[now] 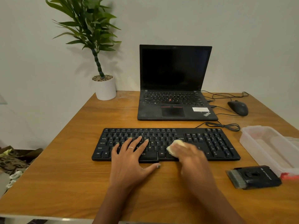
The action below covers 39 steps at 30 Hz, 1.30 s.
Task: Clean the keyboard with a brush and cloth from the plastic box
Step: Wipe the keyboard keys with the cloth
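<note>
A black keyboard (215, 143) lies across the middle of the wooden table. My left hand (131, 157) rests flat on its left-centre keys with the fingers spread and the thumb off the front edge. My right hand (191, 156) is blurred and grips a pale yellow cloth (175, 147) pressed on the keys right of centre. The black brush (254, 177), bristles to the left, lies on the table at the right. Behind it stands the open clear plastic box (247, 137).
A black laptop (176, 110) stands open behind the keyboard, a black mouse (237, 107) and cables to its right. A potted plant (105, 88) sits at the table's back left corner. Something red (288, 176) lies under the box's near end.
</note>
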### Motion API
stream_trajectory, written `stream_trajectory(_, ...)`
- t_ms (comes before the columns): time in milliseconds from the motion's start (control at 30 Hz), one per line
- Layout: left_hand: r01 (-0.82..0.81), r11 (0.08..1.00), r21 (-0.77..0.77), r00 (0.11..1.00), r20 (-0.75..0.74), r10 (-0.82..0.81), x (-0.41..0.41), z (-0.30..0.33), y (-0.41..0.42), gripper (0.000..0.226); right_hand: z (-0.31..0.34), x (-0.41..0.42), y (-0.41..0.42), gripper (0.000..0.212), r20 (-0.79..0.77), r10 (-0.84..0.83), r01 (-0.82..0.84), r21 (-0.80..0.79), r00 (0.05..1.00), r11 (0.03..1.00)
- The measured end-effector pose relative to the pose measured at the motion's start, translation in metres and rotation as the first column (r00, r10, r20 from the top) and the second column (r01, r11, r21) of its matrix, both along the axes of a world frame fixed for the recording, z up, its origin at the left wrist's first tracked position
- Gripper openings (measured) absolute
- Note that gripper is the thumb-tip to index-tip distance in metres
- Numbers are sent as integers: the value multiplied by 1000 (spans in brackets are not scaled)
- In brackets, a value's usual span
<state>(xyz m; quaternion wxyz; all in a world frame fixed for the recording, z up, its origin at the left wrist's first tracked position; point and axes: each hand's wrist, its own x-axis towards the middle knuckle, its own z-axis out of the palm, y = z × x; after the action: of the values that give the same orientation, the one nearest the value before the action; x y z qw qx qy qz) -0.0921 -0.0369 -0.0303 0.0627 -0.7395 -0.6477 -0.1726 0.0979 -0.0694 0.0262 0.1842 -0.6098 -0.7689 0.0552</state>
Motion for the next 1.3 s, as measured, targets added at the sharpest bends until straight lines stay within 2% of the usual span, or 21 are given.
stream_trajectory(67, 8, 1000, 24, 1000, 0, -8, 2, 0, -1, 82, -1, 4, 5, 52, -61, -87, 92, 94, 994, 991)
stream_trajectory(100, 16, 1000, 27, 1000, 5, -16, 2, 1, -1, 81, -1, -4, 2, 49, -48, -42, 46, 82, 998, 996)
stream_trajectory(167, 34, 999, 43, 999, 20, -34, 1, 0, -1, 79, -7, -18, -8, 49, 23, 103, -102, -51, 994, 993)
stream_trajectory(200, 38, 998, 54, 999, 22, -39, 1, -1, -1, 78, -11, -19, -11, 48, 38, 153, -151, -45, 988, 988)
stream_trajectory(267, 34, 997, 62, 999, 10, -35, 1, 0, -1, 81, -7, -13, -9, 46, 46, 80, -78, -35, 996, 996)
stream_trajectory(367, 28, 998, 61, 1000, -3, -28, 2, 0, 1, 81, 8, -12, 2, 48, 13, -131, 131, 11, 991, 991)
stream_trajectory(400, 34, 998, 60, 999, 4, -35, 2, 0, 1, 80, 8, -16, 1, 46, 30, -86, 85, 45, 996, 995)
stream_trajectory(467, 49, 995, 89, 999, 13, -50, 1, -2, 1, 76, -1, -25, -7, 37, 61, 68, -69, 11, 996, 998)
stream_trajectory(533, 49, 991, 122, 999, 11, -51, 1, -3, 0, 75, -12, -22, -8, 45, 105, 133, -134, 1, 986, 991)
stream_trajectory(633, 32, 991, 131, 999, -10, -31, 2, -1, 0, 78, 6, -13, 5, 46, 76, -19, 22, -36, 997, 999)
stream_trajectory(667, 29, 990, 135, 1000, -12, -28, 2, -1, 0, 77, 5, -11, 10, 48, 62, -59, 58, 14, 996, 998)
stream_trajectory(700, 31, 989, 142, 999, -10, -30, 2, -1, 1, 76, 4, -13, 8, 47, 50, -32, 30, 40, 998, 999)
stream_trajectory(800, 47, 986, 160, 999, 5, -49, 1, -5, 1, 72, -9, -26, -3, 47, 82, 156, -154, -24, 984, 988)
stream_trajectory(833, 50, 985, 163, 999, 8, -52, 0, -6, 1, 71, -14, -24, -3, 49, 109, 173, -173, -2, 979, 985)
stream_trajectory(900, 44, 986, 162, 999, 6, -45, 0, -6, 2, 72, -8, -15, 5, 49, 179, 111, -111, -10, 978, 994)
stream_trajectory(933, 39, 986, 162, 999, 2, -40, 1, -5, 2, 73, -2, -10, 12, 51, 152, 68, -64, -27, 986, 998)
stream_trajectory(1000, 38, 986, 165, 999, -5, -38, 1, -5, 2, 72, 0, -9, 18, 56, 98, 23, -26, 36, 995, 999)
stream_trajectory(1133, 65, 981, 184, 998, 13, -68, 0, -8, 2, 68, -8, -30, 8, 47, 146, 213, -214, -7, 966, 977)
stream_trajectory(1200, 61, 980, 190, 998, -10, -60, 0, -7, 2, 70, -5, -22, 18, 47, 186, 156, -161, 10, 970, 987)
stream_trajectory(1267, 55, 980, 190, 998, -25, -51, 1, -6, 3, 72, 2, -10, 36, 54, 202, -10, 15, -24, 979, 1000)
stream_trajectory(1300, 52, 980, 194, 999, -22, -49, 1, -6, 3, 71, 5, -12, 38, 57, 248, -38, 38, 5, 968, 999)
